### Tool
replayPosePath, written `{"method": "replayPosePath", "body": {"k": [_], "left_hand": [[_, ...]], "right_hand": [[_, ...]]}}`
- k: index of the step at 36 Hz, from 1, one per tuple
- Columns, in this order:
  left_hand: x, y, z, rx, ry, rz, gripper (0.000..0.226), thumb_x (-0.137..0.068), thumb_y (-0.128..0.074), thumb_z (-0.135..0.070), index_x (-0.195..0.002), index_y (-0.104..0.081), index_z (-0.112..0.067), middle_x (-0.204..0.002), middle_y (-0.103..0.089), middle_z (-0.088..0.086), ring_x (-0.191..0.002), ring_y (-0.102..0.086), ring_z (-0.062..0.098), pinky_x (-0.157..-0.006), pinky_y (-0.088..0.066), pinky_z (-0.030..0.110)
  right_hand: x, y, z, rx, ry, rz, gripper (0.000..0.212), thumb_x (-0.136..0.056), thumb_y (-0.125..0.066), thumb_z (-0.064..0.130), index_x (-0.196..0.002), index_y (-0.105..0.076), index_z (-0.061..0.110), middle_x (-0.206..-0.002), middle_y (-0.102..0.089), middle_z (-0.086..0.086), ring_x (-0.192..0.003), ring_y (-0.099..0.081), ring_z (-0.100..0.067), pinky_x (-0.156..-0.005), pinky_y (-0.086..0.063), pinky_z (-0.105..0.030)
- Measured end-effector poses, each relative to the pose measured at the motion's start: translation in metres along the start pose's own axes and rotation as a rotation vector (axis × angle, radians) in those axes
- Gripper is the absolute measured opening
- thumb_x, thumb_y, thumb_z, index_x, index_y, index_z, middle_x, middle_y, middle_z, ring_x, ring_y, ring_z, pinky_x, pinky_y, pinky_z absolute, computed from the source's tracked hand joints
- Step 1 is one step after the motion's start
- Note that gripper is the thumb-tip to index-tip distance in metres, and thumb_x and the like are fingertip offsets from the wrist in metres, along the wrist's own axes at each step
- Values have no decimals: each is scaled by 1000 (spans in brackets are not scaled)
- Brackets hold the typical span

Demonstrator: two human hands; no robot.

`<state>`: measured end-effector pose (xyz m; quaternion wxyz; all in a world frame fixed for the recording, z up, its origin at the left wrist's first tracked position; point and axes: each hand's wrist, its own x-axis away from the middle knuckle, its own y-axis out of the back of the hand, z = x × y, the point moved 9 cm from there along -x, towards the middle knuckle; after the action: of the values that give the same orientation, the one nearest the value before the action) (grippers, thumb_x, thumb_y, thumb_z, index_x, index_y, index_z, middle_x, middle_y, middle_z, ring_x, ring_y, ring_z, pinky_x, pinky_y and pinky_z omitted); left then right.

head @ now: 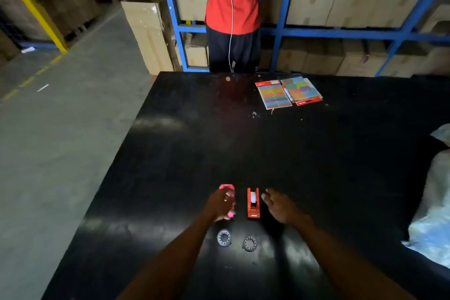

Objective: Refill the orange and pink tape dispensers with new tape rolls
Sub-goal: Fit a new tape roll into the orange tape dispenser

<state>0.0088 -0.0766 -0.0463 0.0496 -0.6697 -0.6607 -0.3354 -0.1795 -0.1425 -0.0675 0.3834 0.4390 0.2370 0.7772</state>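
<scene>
Standing side by side near the front edge of a wide black bench (316,153) are two small plastic tape dispensers, close together but not touching. The pink tape dispenser (230,196) is on the left and is partly covered by the person's left hand (219,204), whose fingers curl over its top and side, so the grip is clamped on it. The orange tape dispenser (253,206) is on the right, upright on the bench, with a white tape roll (253,197) seated in its cradle. The right hand (280,204) hovers just beside the orange dispenser with fingers spread apart, touching nothing.

Closer to the front edge, between the two bare forearms, lie two flat rings on the bench surface: a clear tape roll (223,238) on the left and a darker ring with a beaded rim (250,243) on the right. Whether the darker ring is a full roll or a bare core cannot be told.

Toward the far edge of the bench lie two red-framed packs of multicoloured strips (288,94), overlapping slightly. A crumpled clear plastic bag (433,214) sits at the right edge. Beyond the far edge stands another person in a red shirt (232,7), in front of blue metal shelving (341,31) stacked with cardboard boxes.
</scene>
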Motion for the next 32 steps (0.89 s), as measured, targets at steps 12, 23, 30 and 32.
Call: {"method": "replayPosePath", "body": {"k": [12,23,30,32], "left_hand": [[-39,-69,-9,-367,-94,-38,68,-83,-66,-11,-143,-33,-12,-140,-46,11,-119,-56,32,-95,-51,46],[-34,-53,-10,-33,-156,-150,23,-101,-37,-21,-121,-48,-15,-106,-67,8,-89,-67,22,-79,-53,38],[-22,-69,-22,264,-60,75,34,-100,-48,-34,-120,-47,-6,-78,-59,6,-49,-57,7,-38,-42,17],[-18,-72,-23,264,-38,125,27,-100,-46,-35,-115,-52,-13,-69,-59,0,-47,-54,7,-39,-40,17]], "right_hand": [[-14,-22,11,-215,-39,-103,36,-105,-30,39,-123,-53,19,-117,-55,-16,-109,-57,-30,-94,-41,-32],[-8,-22,14,-495,-3,-115,34,-104,-33,44,-124,-52,24,-116,-67,-5,-107,-63,-23,-83,-39,-26],[10,-16,9,-518,55,-140,33,-102,-27,54,-122,-47,38,-113,-68,2,-104,-65,-18,-94,-48,-38],[15,-14,9,-508,72,-149,35,-98,-26,60,-117,-46,39,-107,-68,4,-100,-66,-18,-92,-49,-40]]}}
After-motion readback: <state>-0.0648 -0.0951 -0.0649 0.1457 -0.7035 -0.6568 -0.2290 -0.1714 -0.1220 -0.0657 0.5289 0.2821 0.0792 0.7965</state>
